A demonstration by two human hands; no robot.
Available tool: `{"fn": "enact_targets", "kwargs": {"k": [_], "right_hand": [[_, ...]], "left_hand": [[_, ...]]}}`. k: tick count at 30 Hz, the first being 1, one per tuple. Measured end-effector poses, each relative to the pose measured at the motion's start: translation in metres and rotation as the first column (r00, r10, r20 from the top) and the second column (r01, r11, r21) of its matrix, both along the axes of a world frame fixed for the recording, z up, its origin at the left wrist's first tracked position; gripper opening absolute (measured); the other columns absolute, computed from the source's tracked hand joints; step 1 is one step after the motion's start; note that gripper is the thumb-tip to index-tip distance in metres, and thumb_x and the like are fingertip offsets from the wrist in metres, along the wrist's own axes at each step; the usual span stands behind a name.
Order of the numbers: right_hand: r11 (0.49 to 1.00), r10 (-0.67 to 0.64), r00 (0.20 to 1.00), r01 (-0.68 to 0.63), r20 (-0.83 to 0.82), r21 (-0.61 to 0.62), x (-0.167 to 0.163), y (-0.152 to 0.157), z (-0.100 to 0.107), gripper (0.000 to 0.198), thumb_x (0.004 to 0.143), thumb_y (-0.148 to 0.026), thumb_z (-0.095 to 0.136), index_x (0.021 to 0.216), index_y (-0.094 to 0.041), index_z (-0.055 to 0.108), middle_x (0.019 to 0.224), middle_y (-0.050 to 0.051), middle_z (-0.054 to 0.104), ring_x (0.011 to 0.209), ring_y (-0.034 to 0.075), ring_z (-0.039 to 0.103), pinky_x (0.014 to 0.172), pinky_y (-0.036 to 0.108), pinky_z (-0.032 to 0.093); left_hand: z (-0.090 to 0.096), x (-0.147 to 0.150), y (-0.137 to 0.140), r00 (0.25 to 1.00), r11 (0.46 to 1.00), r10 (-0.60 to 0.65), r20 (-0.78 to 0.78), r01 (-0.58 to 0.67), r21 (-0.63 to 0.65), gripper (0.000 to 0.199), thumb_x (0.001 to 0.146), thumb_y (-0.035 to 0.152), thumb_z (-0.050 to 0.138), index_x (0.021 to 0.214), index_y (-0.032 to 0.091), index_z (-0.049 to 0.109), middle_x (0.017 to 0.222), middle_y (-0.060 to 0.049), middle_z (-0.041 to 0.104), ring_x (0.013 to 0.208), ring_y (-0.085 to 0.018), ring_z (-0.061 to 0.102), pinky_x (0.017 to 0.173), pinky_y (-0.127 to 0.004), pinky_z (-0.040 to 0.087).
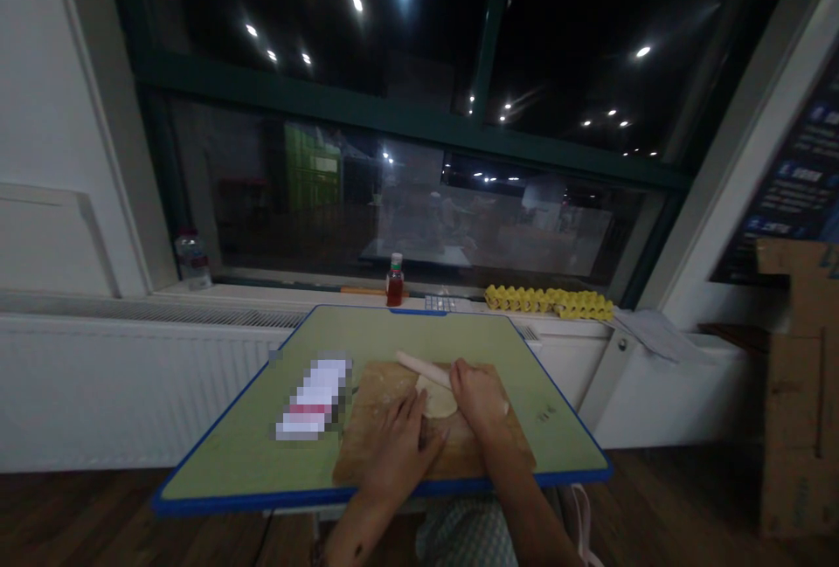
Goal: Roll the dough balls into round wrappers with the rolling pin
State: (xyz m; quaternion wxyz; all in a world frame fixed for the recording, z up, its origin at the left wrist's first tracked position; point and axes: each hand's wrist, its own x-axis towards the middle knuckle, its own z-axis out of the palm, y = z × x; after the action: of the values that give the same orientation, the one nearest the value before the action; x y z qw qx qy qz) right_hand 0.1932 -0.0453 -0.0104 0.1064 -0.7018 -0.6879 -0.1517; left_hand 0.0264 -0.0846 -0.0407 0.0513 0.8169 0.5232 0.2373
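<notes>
A wooden board (367, 401) lies on the green table with a flat, pale round of dough (440, 401) on it. My right hand (477, 394) is closed around the right end of a thin, light rolling pin (423, 366), which lies across the dough's far edge. The pin's left end sticks out past the dough. My left hand (403, 440) rests on the board at the dough's left edge, fingers stretched forward and apart. A small part of another pale piece shows just right of my right hand; I cannot make out what it is.
A blurred-out phone-like object (315, 399) lies left of the board on the blue-edged table (229, 462). On the windowsill stand a red bottle (394, 280), a clear bottle (192, 261) and yellow egg cartons (549, 301). Cardboard (793, 410) leans at the right.
</notes>
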Motion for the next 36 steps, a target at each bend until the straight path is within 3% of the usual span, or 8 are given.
{"fn": "enact_targets", "kwargs": {"k": [4,8,13,17,20,27,36], "right_hand": [[1.000,-0.014,0.997,0.015,-0.070,0.012,-0.003,-0.002,0.001,0.030,0.097,-0.029,0.037,0.098,-0.017,0.065,0.087,0.011,0.073,0.078,0.019,0.069,0.071,0.027,0.045],[0.999,0.026,0.995,-0.022,-0.096,0.035,-0.003,-0.002,-0.002,0.032,0.096,-0.027,0.037,0.104,-0.017,0.066,0.101,0.011,0.071,0.093,0.020,0.066,0.084,0.030,0.043],[0.981,0.195,0.978,-0.194,-0.075,0.015,0.003,0.001,-0.006,0.041,0.099,-0.023,0.028,0.125,-0.019,0.059,0.135,0.009,0.056,0.123,0.019,0.051,0.103,0.033,0.035],[0.980,0.196,0.978,-0.198,-0.067,-0.029,0.004,0.000,-0.001,0.045,0.101,-0.027,0.023,0.131,-0.018,0.055,0.122,0.011,0.065,0.112,0.018,0.060,0.098,0.033,0.040],[0.991,0.130,0.990,-0.132,-0.060,-0.018,-0.003,0.000,0.002,0.044,0.101,-0.028,0.025,0.127,-0.016,0.058,0.114,0.013,0.069,0.106,0.020,0.064,0.094,0.033,0.044],[0.998,0.064,0.997,-0.063,-0.035,0.021,-0.023,-0.010,0.001,0.042,0.098,-0.019,0.031,0.129,-0.003,0.054,0.125,0.024,0.060,0.117,0.026,0.058,0.097,0.040,0.045],[0.982,0.104,0.994,-0.096,-0.042,0.160,-0.029,-0.036,-0.025,0.048,0.095,-0.021,0.037,0.140,-0.007,0.044,0.143,0.018,0.046,0.133,0.028,0.043,0.106,0.043,0.039]], "left_hand": [[0.014,-0.019,0.009,0.995,0.986,0.068,0.072,-0.078,0.149,0.052,0.088,0.043,0.051,0.131,0.016,0.046,0.131,-0.013,0.054,0.126,-0.030,0.045,0.105,-0.047,0.036],[0.034,-0.024,0.041,0.985,0.959,0.129,0.116,-0.154,0.240,0.036,0.092,0.033,0.042,0.123,0.015,0.050,0.136,-0.014,0.047,0.127,-0.028,0.042,0.103,-0.045,0.037],[0.045,-0.009,0.090,0.994,0.974,0.015,-0.105,0.009,0.225,0.039,0.097,0.030,0.034,0.127,0.014,0.052,0.147,-0.012,0.043,0.138,-0.027,0.032,0.114,-0.046,0.023],[0.035,0.002,0.106,0.975,0.988,-0.057,-0.213,0.086,0.125,0.038,0.097,0.026,0.032,0.121,0.015,0.058,0.133,-0.012,0.059,0.127,-0.025,0.049,0.108,-0.044,0.033],[0.024,0.001,0.105,0.971,0.986,-0.038,-0.237,0.075,0.147,0.039,0.096,0.023,0.032,0.121,0.012,0.060,0.131,-0.014,0.060,0.125,-0.025,0.052,0.106,-0.042,0.036],[0.016,-0.012,0.086,0.963,0.985,-0.030,-0.266,0.073,0.155,0.046,0.097,0.022,0.028,0.131,0.004,0.052,0.136,-0.020,0.054,0.127,-0.024,0.051,0.106,-0.040,0.038],[0.009,-0.021,0.056,0.971,0.980,-0.005,-0.237,0.052,0.194,0.046,0.098,0.026,0.030,0.129,0.005,0.055,0.136,-0.020,0.054,0.129,-0.028,0.048,0.109,-0.046,0.036]]}}
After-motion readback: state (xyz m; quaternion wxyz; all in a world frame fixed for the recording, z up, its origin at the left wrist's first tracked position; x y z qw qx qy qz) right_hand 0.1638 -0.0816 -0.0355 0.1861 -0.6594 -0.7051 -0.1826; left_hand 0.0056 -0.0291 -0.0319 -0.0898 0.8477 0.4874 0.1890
